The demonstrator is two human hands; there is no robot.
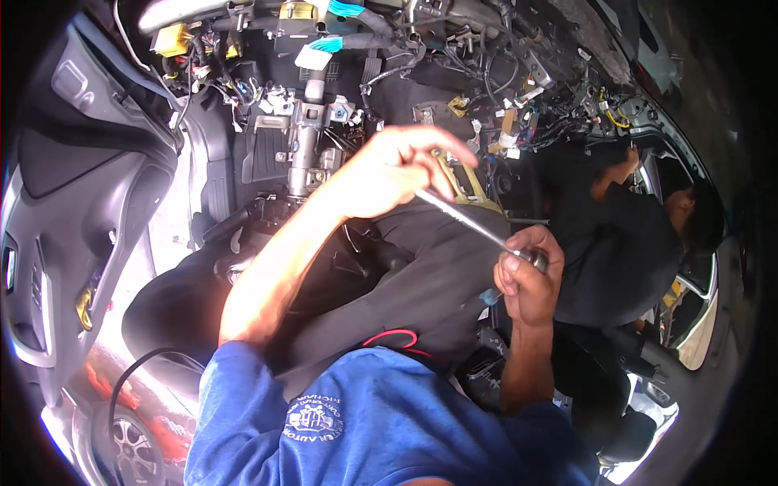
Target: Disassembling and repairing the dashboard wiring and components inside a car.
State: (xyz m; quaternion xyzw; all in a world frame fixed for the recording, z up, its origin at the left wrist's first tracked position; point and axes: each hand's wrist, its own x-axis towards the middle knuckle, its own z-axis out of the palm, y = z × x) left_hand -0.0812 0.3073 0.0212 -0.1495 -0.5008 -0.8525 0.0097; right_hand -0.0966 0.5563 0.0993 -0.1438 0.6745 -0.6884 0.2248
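A long, shiny metal ratchet wrench [463, 219] slants between my two hands, in front of my chest. My right hand [531, 279] is closed round its thick, rounded end, with the thumb pressed beside it. At the other end is my left hand [397, 172], brightly lit and partly blurred. Its index finger points out to the right, while the other fingers curl at the end of the shaft. How firmly they grip is partly hidden. Below the tool are my legs in dark trousers [413, 267].
The stripped dashboard shows a bare steering column [304, 150], loose wiring [235, 85] and a yellow bracket [466, 180]. An open car door [73, 170] stands on the left. To the right, a co-worker in dark clothes [624, 251] leans in close. A red cable [393, 334] lies by my lap.
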